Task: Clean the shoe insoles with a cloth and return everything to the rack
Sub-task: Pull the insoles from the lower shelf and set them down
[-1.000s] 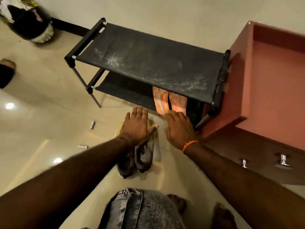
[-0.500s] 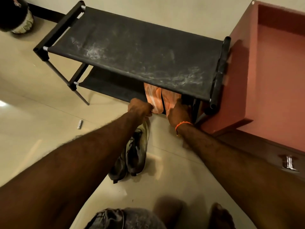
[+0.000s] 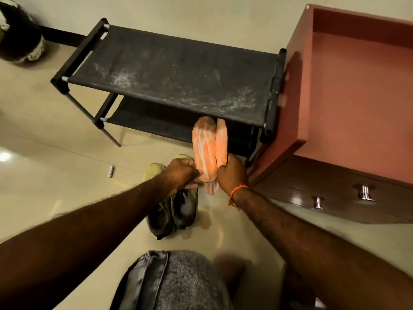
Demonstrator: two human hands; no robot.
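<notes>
The shoe rack [image 3: 178, 79] is a black two-tier frame with fabric shelves. Its top shelf [image 3: 169, 70] carries only pale dust streaks. Its lower shelf [image 3: 152, 121] is mostly hidden by the top shelf; what lies on it cannot be told.

Two orange insoles [image 3: 205, 148] with whitish marks are held in front of the rack's right end, toes pointing toward the lower shelf. The left hand [image 3: 181, 175] has its grip closed on the heel of the nearer, overlapping insole. The right hand [image 3: 232, 173] has its grip closed on the heel of the farther insole. An orange thread band [image 3: 238, 189] circles the right wrist.

A pair of dark shoes [image 3: 174, 206] with pale soles stands on the floor [image 3: 55, 175], just below the left hand.

The floor is glossy beige tile. A reddish-brown cabinet [image 3: 357, 86] stands touching the rack's right end, with metal drawer handles [image 3: 364, 193] on its front. A small pale object [image 3: 111, 171] lies on the floor left of the shoes.
</notes>
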